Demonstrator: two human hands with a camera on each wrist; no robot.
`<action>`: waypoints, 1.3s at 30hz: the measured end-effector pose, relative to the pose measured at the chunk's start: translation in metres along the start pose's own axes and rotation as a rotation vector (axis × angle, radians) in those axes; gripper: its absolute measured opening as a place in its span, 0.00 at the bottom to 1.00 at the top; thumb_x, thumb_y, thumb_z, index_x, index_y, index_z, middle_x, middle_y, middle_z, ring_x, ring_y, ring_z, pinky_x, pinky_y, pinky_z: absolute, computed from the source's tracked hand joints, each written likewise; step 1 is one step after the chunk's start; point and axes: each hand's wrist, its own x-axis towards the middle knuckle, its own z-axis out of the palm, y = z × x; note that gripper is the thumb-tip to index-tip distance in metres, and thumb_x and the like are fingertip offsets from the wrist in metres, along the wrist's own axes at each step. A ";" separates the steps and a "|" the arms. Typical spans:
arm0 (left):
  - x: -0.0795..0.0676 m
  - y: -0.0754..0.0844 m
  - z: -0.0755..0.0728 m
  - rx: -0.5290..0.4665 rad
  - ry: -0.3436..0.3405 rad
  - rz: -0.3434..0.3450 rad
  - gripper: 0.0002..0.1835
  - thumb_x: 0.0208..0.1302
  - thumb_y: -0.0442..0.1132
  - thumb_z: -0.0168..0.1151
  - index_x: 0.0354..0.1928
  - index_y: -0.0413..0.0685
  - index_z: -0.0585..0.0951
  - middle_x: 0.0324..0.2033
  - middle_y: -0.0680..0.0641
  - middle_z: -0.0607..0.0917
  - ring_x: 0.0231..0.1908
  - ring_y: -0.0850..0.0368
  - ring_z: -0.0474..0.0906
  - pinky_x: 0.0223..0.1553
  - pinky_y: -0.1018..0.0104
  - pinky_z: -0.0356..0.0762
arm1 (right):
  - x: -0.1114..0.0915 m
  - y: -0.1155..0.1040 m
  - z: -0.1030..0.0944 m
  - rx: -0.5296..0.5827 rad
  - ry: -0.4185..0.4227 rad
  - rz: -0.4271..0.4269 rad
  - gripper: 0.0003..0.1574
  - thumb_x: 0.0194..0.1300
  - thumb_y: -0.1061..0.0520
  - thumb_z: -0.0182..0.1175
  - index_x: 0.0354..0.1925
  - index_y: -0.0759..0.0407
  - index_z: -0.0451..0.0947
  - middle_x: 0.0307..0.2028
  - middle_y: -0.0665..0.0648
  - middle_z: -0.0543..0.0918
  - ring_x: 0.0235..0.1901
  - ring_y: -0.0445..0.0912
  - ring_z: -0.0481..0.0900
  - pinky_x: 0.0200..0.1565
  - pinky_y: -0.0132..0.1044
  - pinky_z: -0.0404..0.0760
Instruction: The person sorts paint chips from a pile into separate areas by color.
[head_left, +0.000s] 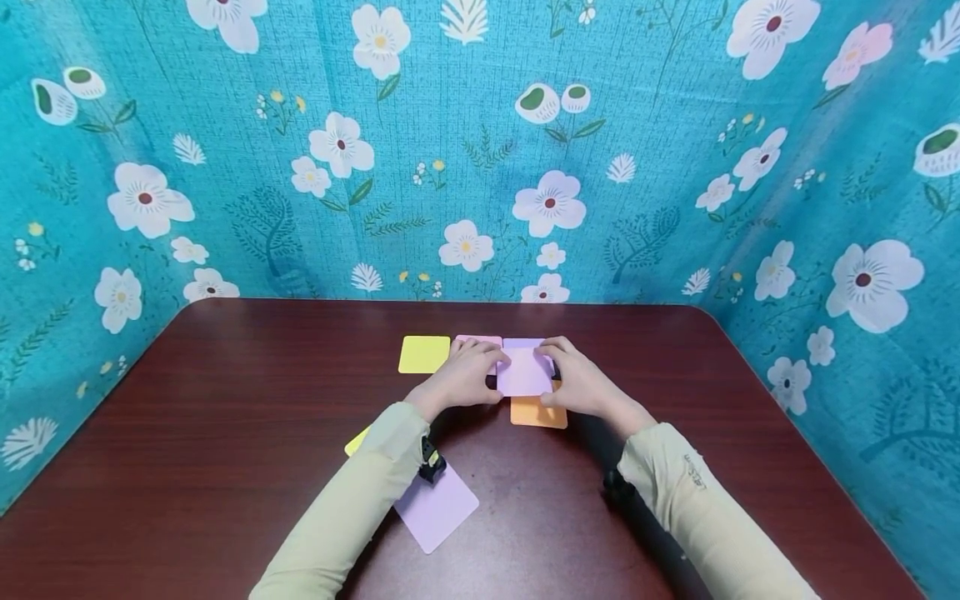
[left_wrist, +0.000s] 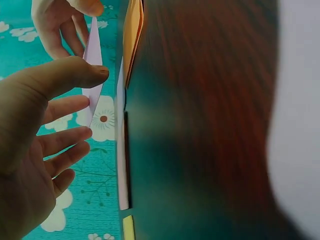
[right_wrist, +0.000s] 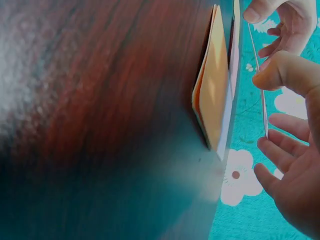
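Note:
A pale purple sheet of paper (head_left: 523,372) is held up off the table between both hands. My left hand (head_left: 467,377) pinches its left side, thumb at the near edge and fingertips at the far edge. On the right side, my right hand (head_left: 587,385) pinches it the same way. Both wrist views show the sheet (left_wrist: 93,65) almost edge-on, between thumbs and fingertips. Below it lies an orange paper (right_wrist: 214,82), which looks layered, partly covered in the head view. Just behind are a purple paper (head_left: 522,342) and a pink paper (head_left: 480,339), partly hidden by the hands.
A yellow paper (head_left: 424,354) lies left of the pink one. Nearer, a larger purple paper (head_left: 437,504) and a yellow corner (head_left: 356,442) show from under the left sleeve. The dark wooden table (head_left: 225,417) ends at a blue floral curtain (head_left: 420,167).

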 end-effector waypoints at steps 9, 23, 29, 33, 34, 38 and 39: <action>0.016 -0.003 0.005 -0.019 0.011 -0.019 0.26 0.48 0.48 0.66 0.52 0.53 0.77 0.57 0.47 0.73 0.57 0.50 0.62 0.54 0.52 0.54 | 0.011 0.015 0.002 0.030 0.013 0.036 0.42 0.41 0.55 0.67 0.56 0.66 0.67 0.57 0.62 0.66 0.53 0.55 0.69 0.55 0.49 0.69; 0.032 -0.005 0.009 -0.055 0.014 -0.063 0.23 0.50 0.47 0.64 0.51 0.55 0.78 0.56 0.49 0.73 0.56 0.50 0.62 0.53 0.52 0.55 | 0.029 0.028 -0.002 0.054 -0.021 0.090 0.42 0.42 0.56 0.67 0.57 0.65 0.67 0.58 0.62 0.65 0.56 0.55 0.66 0.58 0.50 0.65; 0.038 -0.001 0.010 -0.040 0.008 -0.088 0.21 0.52 0.48 0.62 0.50 0.56 0.78 0.56 0.49 0.74 0.56 0.50 0.62 0.51 0.51 0.54 | 0.035 0.030 0.002 0.085 -0.073 0.105 0.42 0.43 0.56 0.66 0.58 0.65 0.66 0.59 0.62 0.65 0.57 0.55 0.65 0.59 0.50 0.65; 0.040 -0.001 0.011 -0.050 -0.008 -0.097 0.22 0.52 0.49 0.63 0.51 0.56 0.78 0.56 0.48 0.74 0.56 0.50 0.61 0.51 0.51 0.53 | 0.036 0.033 0.001 0.102 -0.055 0.113 0.43 0.42 0.56 0.67 0.58 0.65 0.66 0.59 0.61 0.65 0.57 0.56 0.65 0.58 0.51 0.65; 0.040 -0.002 0.012 -0.054 -0.009 -0.102 0.22 0.52 0.50 0.63 0.51 0.56 0.78 0.56 0.48 0.74 0.56 0.50 0.61 0.51 0.52 0.53 | 0.036 0.034 0.000 0.104 -0.046 0.115 0.43 0.41 0.57 0.67 0.57 0.64 0.67 0.59 0.61 0.66 0.57 0.56 0.66 0.58 0.51 0.65; 0.041 -0.004 0.013 -0.068 -0.026 -0.125 0.24 0.51 0.51 0.64 0.52 0.56 0.77 0.55 0.48 0.74 0.56 0.50 0.61 0.50 0.52 0.53 | 0.034 0.037 -0.003 0.117 -0.041 0.140 0.42 0.41 0.56 0.67 0.57 0.62 0.67 0.59 0.61 0.65 0.57 0.56 0.65 0.58 0.53 0.64; 0.041 -0.005 0.014 -0.076 -0.033 -0.129 0.24 0.51 0.51 0.64 0.52 0.56 0.77 0.55 0.48 0.75 0.56 0.50 0.61 0.50 0.52 0.53 | 0.034 0.038 -0.003 0.118 -0.042 0.146 0.42 0.41 0.56 0.67 0.57 0.62 0.67 0.60 0.61 0.65 0.58 0.56 0.65 0.58 0.53 0.64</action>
